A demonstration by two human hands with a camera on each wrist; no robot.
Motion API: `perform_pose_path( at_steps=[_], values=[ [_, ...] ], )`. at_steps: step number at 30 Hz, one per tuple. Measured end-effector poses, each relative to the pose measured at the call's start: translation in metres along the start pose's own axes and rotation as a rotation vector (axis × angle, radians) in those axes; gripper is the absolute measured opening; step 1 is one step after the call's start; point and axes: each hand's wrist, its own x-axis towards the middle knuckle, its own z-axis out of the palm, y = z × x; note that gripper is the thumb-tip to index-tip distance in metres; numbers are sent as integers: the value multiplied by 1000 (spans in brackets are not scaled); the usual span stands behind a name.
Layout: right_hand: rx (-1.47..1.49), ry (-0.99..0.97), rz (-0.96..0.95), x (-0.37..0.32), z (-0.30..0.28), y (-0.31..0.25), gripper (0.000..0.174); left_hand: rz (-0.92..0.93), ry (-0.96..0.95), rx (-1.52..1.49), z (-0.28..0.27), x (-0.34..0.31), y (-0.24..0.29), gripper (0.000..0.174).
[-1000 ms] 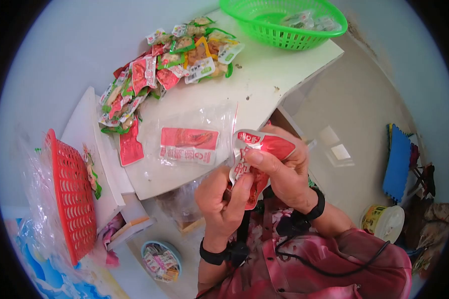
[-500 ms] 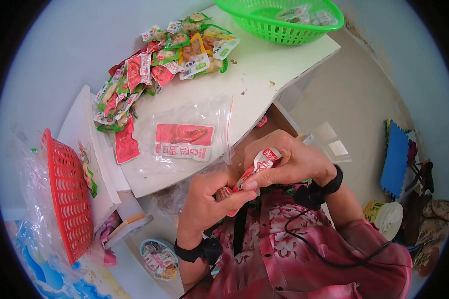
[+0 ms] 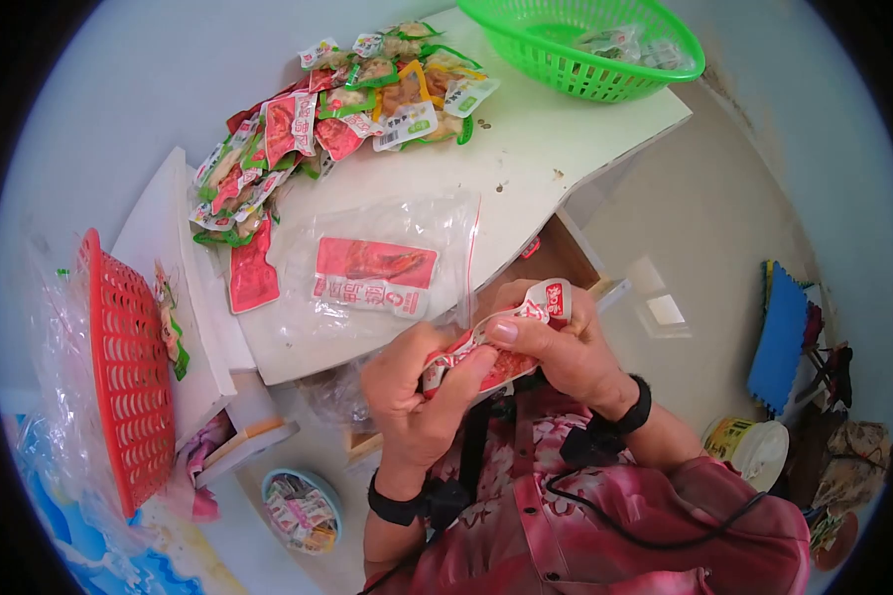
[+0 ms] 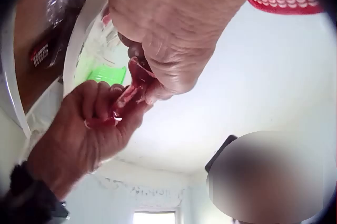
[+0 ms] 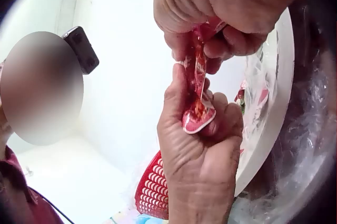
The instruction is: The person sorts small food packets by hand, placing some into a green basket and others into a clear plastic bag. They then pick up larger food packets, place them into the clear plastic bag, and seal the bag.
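Note:
Both hands grip one red-and-white snack packet (image 3: 506,369) in front of the chest, just off the table's near edge. The left hand (image 3: 412,397) pinches its left end, thumb lying on the printed face. At the other end the right hand (image 3: 571,352) has its thumb pressed on top and fingers curled beneath. In the right wrist view the packet (image 5: 199,116) looks folded and bent between the two hands. On the white table (image 3: 536,159), just beyond the hands, lies a clear plastic bag (image 3: 446,223) with a red packet (image 3: 377,270) showing in it.
A pile of snack packets (image 3: 342,104) lies along the table's back left. A green basket (image 3: 585,74) stands at the far end, a red basket (image 3: 134,387) at left. Below are an open drawer (image 3: 566,248) and a small blue bin (image 3: 332,496) of wrappers.
The packet was upright with its face showing, then dropped lower and crumpled between the hands. Now it is raised slightly and stretched sideways, its face visible again.

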Motion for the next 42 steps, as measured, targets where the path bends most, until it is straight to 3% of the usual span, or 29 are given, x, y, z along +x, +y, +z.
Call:
perform_pose_path(
  at_steps=[4, 8, 12, 15, 18, 21, 24, 27, 30, 33, 36, 39, 42],
  values=[
    [28, 193, -109, 4, -5, 20, 17, -161, 238, -557, 23, 7, -7, 15],
    [124, 214, -170, 7, -5, 20, 22, -266, 211, -799, 40, -1, -1, 26],
    [114, 191, -131, 0, 10, 28, 19, -97, 328, -712, 40, -4, -2, 24],
    [136, 41, 64, 2, -1, 14, 19, -62, 316, -583, 34, 1, -9, 17],
    [-116, -152, 13, 5, -25, 8, 21, -150, 176, -496, 16, -1, -15, 18],
    [-203, -203, 85, 3, -30, -4, 22, -211, 134, -475, 9, -2, -10, 20],
    [-246, -279, 83, 2, -32, -12, 23, -122, 185, -470, 17, 1, -3, 19],
    [-297, -396, -7, 6, -32, -10, 22, -198, 53, -448, 11, -2, -2, 17],
    [-384, -376, -8, 2, -31, -9, 26, -99, -31, -210, 0, 1, -1, 14],
    [-466, -295, -37, -3, -24, -4, 26, -92, 74, -234, 8, -1, 4, 11],
    [-668, -172, -398, -4, -10, 4, 20, -150, 275, -399, 24, -1, -6, 9],
    [-901, -89, -687, 2, -6, 16, 20, -168, 349, -487, 31, -1, -8, 6],
    [-891, -64, -624, 0, 2, 11, 25, -246, 463, -609, 37, 2, -4, 10]
  ],
)
